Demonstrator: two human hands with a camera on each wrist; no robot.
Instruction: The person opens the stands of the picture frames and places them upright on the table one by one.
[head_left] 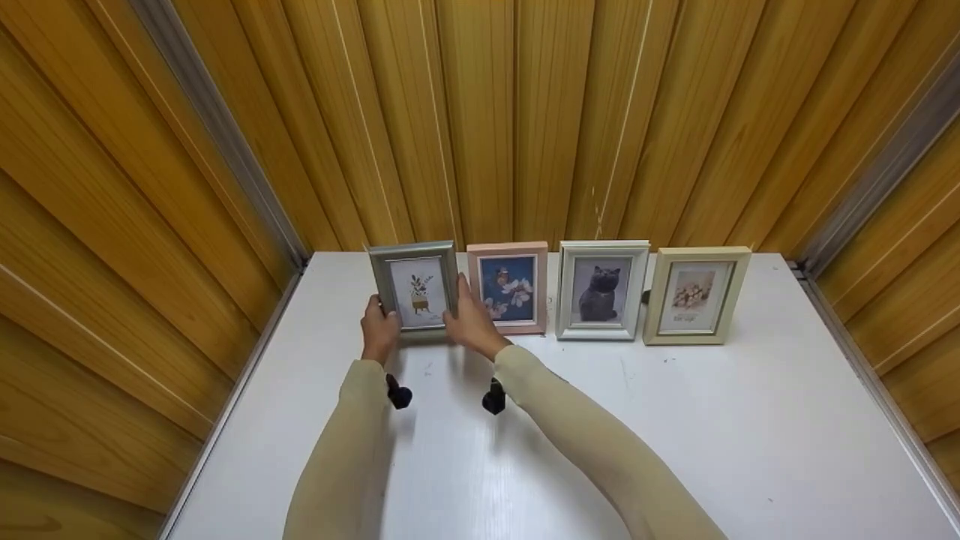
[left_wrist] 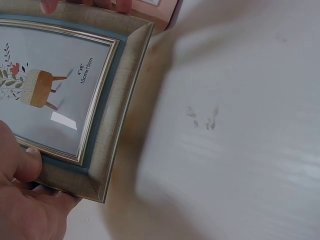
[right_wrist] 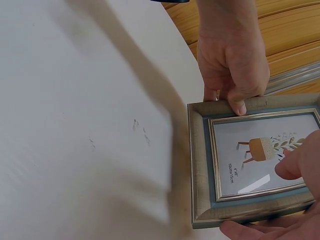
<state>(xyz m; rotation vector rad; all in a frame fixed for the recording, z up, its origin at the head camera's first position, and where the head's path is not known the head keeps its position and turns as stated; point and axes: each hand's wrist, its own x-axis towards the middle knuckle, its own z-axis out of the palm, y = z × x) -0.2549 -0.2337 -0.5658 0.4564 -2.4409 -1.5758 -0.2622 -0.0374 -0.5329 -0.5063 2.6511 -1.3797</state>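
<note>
Both hands on the grey-green frame [head_left: 415, 289], upright at the left end of a row at the back of the white tabletop [head_left: 675, 420]: left hand [head_left: 379, 330] grips its left edge, thumb curled over the front moulding; right hand [head_left: 472, 322] clasps its right edge, fingers [right_wrist: 295, 162] wrapped round. Just beside stands the pink frame [head_left: 517, 289], then the white cat frame [head_left: 601, 291] and the cream frame [head_left: 696, 296].

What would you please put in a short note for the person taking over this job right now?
Left hand grips the left edge of the grey frame, thumb on its front. Right hand holds its right edge. The frame stands at the left end of the row on the white table, beside the pink frame, white frame and cream frame. Those three stand alone; the grey frame is not yet let go.
</note>
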